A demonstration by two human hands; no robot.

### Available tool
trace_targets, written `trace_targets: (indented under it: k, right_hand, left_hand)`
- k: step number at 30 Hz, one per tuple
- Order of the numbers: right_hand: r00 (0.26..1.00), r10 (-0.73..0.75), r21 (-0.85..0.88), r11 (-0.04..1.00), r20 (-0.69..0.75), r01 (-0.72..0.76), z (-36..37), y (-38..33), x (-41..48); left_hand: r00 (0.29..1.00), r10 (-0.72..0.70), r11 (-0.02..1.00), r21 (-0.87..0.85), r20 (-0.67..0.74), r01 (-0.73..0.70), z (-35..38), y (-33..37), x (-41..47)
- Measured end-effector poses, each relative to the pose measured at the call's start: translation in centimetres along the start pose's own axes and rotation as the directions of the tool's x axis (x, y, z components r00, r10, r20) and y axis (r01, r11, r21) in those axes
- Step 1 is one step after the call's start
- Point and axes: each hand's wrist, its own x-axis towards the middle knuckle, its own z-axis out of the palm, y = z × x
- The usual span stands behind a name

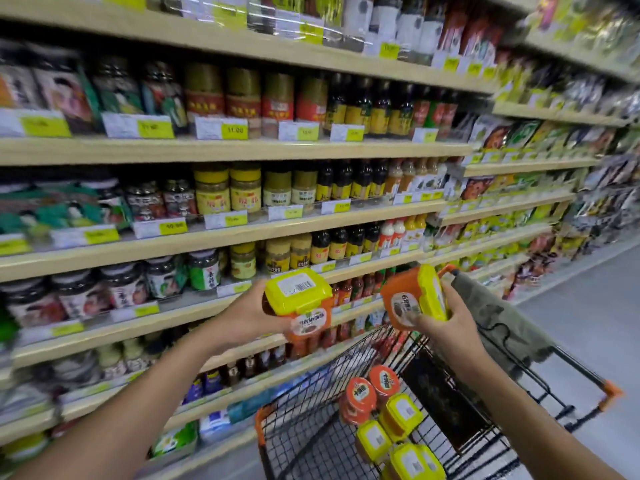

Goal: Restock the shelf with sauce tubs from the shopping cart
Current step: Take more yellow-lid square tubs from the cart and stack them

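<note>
Head view: you stand at a packed sauce aisle with a tub in each hand. Your left hand (249, 317) grips an orange sauce tub (299, 301), fingers curled round its body. Its yellow lid faces up with the barcode label showing, and it is held in front of the lower shelves (207, 237). Your right hand (448, 329) clasps a second tub (410, 301) tipped on its side, lid turned right and thumb pressed across the label face, above the shopping cart (294, 420). The two tubs are near each other but not touching. Down in the cart's basket lie three more yellow-lidded tubs (401, 414) just beside two round orange-lidded jars (360, 396). A grey-green cloth (502, 317) drapes over the cart's far end, close behind your right hand. Much of the shelving is blurred.
</note>
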Motion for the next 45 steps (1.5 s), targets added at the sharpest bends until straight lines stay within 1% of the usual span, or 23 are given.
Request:
trace_targets:
  k: [4,7,8,12,15,18,23,28,32,35,41,45]
  right_hand:
    - [0.993,-0.078,0.111,0.991,0.091,0.068,0.7,-2.8,-1.0]
    - [0.98,-0.099,0.211,0.976,0.174,0.061,1.9,-4.4,-1.8]
    - [0.976,-0.101,0.232,0.971,0.194,0.054,2.2,-4.6,-1.9]
    - [0.952,-0.149,0.29,0.955,0.266,0.068,4.7,-6.2,-2.8]
    - [0.925,-0.206,0.328,0.94,0.32,0.096,7.4,-7.6,-3.2]
    - [0.896,-0.227,0.363,0.928,0.383,0.08,10.3,-9.4,-3.7]
    - [0.835,-0.28,0.437,0.898,0.473,0.054,16.1,-13.1,-6.2]
    - [0.76,-0.329,0.46,0.887,0.561,0.045,23.0,-15.8,-9.2]
    - [0.698,-0.363,0.48,0.877,0.617,0.032,29.1,-18.4,-12.7]
    - [0.667,-0.389,0.496,0.868,0.636,0.033,33.8,-20.7,-16.0]
    - [0.605,-0.412,0.508,0.861,0.681,0.015,43.0,-25.1,-23.0]
    - [0.58,-0.427,0.514,0.858,0.694,0.016,48.7,-27.3,-27.6]
  left_hand:
    - [0.992,0.01,0.999,-0.041,-0.122,-0.015,-0.8,1.1,-4.1]
    - [0.972,0.001,0.998,-0.055,-0.237,-0.015,-1.7,1.3,-7.8]
    - [0.967,-0.002,0.998,-0.055,-0.254,-0.012,-2.0,1.6,-8.7]
    - [0.938,-0.011,0.997,-0.08,-0.346,-0.018,-3.5,1.9,-13.3]
    - [0.914,-0.044,0.997,-0.081,-0.404,0.012,-4.9,1.8,-16.7]
    - [0.88,-0.074,0.996,-0.072,-0.469,0.045,-6.5,1.6,-20.4]
    - [0.822,-0.102,0.994,-0.086,-0.56,0.065,-9.7,0.2,-27.4]
    - [0.752,-0.112,0.993,-0.097,-0.649,0.064,-12.5,-0.4,-35.1]
    - [0.711,-0.114,0.993,-0.097,-0.694,0.065,-15.9,-1.9,-41.9]
    - [0.67,-0.107,0.994,-0.083,-0.734,0.068,-18.8,-3.4,-47.2]
    - [0.597,-0.136,0.99,-0.131,-0.79,0.051,-24.9,-7.1,-57.8]
    - [0.543,-0.13,0.991,-0.121,-0.83,0.052,-28.3,-9.1,-64.1]
